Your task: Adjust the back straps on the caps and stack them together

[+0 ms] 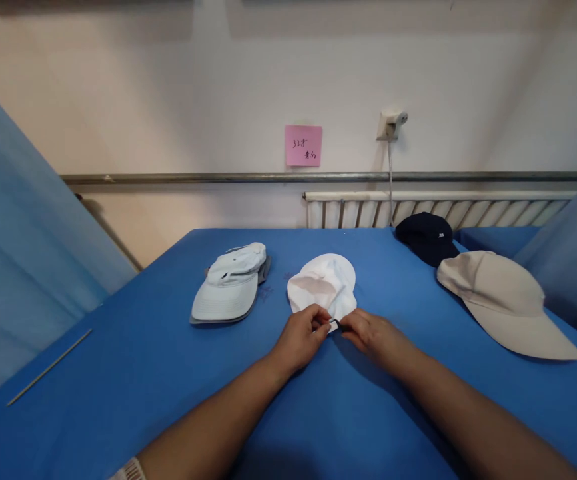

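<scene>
A white cap [324,283] lies on the blue-covered table in front of me, its brim pointing away. At its near edge is a strap [334,326] with a dark edge, between my two hands. My left hand [304,337] pinches the strap from the left, thumb and fingers closed on it. From the right, my right hand [370,333] grips the strap's other end with its fingertips. The fingers hide part of the strap, so how its two ends meet cannot be made out.
Pale blue caps [228,287] lie stacked on the left. A navy cap [426,237] and a beige cap [506,297] sit on the right. A thin stick [49,367] rests near the left edge of the blue table cover [143,373]. Blue curtains [23,247] hang at both sides.
</scene>
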`<control>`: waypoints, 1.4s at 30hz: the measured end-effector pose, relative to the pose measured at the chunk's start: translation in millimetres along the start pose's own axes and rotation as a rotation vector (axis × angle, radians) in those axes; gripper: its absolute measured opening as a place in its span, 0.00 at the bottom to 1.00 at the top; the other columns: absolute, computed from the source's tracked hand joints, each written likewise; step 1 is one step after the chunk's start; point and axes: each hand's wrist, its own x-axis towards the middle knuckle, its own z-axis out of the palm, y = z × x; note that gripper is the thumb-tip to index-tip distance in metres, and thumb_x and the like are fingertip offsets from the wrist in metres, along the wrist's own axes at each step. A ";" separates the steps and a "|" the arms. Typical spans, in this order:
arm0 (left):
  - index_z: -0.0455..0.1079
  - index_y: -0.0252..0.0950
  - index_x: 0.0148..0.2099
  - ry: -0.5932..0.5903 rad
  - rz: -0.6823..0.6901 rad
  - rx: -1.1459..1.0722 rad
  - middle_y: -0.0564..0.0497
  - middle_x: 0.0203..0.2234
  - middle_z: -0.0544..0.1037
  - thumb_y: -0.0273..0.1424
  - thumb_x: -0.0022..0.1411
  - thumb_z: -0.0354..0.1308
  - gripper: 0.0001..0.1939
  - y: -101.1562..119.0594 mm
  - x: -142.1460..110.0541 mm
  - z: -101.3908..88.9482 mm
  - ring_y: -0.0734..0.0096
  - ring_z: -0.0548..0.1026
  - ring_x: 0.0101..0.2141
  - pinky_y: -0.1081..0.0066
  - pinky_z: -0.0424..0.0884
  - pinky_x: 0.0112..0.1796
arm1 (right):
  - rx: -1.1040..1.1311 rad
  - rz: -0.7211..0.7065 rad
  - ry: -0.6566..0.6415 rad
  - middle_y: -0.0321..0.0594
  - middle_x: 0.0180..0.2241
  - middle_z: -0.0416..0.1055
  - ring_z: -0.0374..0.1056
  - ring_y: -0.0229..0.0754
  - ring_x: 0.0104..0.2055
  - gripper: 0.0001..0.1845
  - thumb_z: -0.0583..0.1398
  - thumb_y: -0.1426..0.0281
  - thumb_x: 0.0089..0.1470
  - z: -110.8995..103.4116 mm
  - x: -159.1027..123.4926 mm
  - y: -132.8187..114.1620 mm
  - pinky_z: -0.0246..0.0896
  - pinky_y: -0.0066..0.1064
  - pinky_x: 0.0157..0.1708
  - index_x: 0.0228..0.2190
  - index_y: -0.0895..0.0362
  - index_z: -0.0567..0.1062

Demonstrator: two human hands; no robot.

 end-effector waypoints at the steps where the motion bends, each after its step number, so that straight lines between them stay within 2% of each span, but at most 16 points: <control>1: 0.71 0.36 0.38 0.013 -0.007 -0.035 0.53 0.28 0.75 0.31 0.56 0.58 0.07 0.6 -0.3 0.9 0.71 0.72 0.30 0.71 0.68 0.35 | 0.027 -0.006 0.028 0.43 0.38 0.72 0.70 0.43 0.37 0.08 0.55 0.73 0.59 -0.7 0.1 1.6 0.63 0.32 0.37 0.41 0.56 0.71; 5: 0.71 0.34 0.36 0.059 -0.064 -0.218 0.53 0.27 0.74 0.30 0.53 0.61 0.07 4.7 -0.1 4.2 0.73 0.71 0.30 0.71 0.68 0.35 | 0.147 -0.044 0.130 0.41 0.36 0.73 0.70 0.41 0.37 0.06 0.56 0.72 0.59 -4.3 -0.6 4.9 0.64 0.32 0.39 0.39 0.55 0.71; 11: 0.69 0.32 0.35 0.004 -0.141 -0.469 0.54 0.25 0.72 0.31 0.48 0.66 0.12 6.9 1.1 8.8 0.76 0.70 0.26 0.74 0.66 0.31 | 0.200 -0.096 0.162 0.40 0.33 0.72 0.69 0.41 0.35 0.04 0.56 0.70 0.60 -5.6 -1.6 2.8 0.65 0.31 0.37 0.37 0.55 0.70; 20: 0.70 0.33 0.34 0.049 -0.142 -0.408 0.53 0.24 0.73 0.32 0.48 0.66 0.12 3.8 2.0 8.4 0.75 0.70 0.26 0.73 0.66 0.30 | 0.189 -0.097 0.189 0.41 0.33 0.73 0.70 0.41 0.35 0.05 0.56 0.69 0.60 -6.1 -2.7 3.5 0.66 0.32 0.36 0.38 0.54 0.71; 30: 0.69 0.33 0.34 -0.024 -0.176 -0.492 0.56 0.23 0.72 0.30 0.48 0.65 0.11 7.8 1.4 9.6 0.78 0.69 0.25 0.74 0.64 0.30 | 0.221 -0.114 0.164 0.40 0.33 0.72 0.69 0.40 0.36 0.03 0.56 0.70 0.60 -3.5 -1.8 1.3 0.65 0.31 0.37 0.37 0.54 0.70; 37: 0.68 0.33 0.32 -0.035 -0.135 -0.429 0.56 0.23 0.71 0.29 0.49 0.64 0.09 7.6 1.6 11.3 0.78 0.67 0.25 0.75 0.62 0.28 | 0.226 -0.115 0.150 0.39 0.33 0.73 0.70 0.40 0.36 0.04 0.57 0.72 0.59 -3.7 -0.9 0.4 0.65 0.30 0.37 0.37 0.54 0.71; 42: 0.69 0.34 0.35 0.012 -0.098 -0.334 0.55 0.25 0.72 0.29 0.53 0.62 0.07 6.0 1.2 14.9 0.75 0.70 0.27 0.74 0.65 0.31 | 0.239 -0.085 0.145 0.40 0.34 0.73 0.70 0.40 0.36 0.05 0.56 0.72 0.59 -2.2 0.2 -0.9 0.65 0.31 0.37 0.38 0.54 0.71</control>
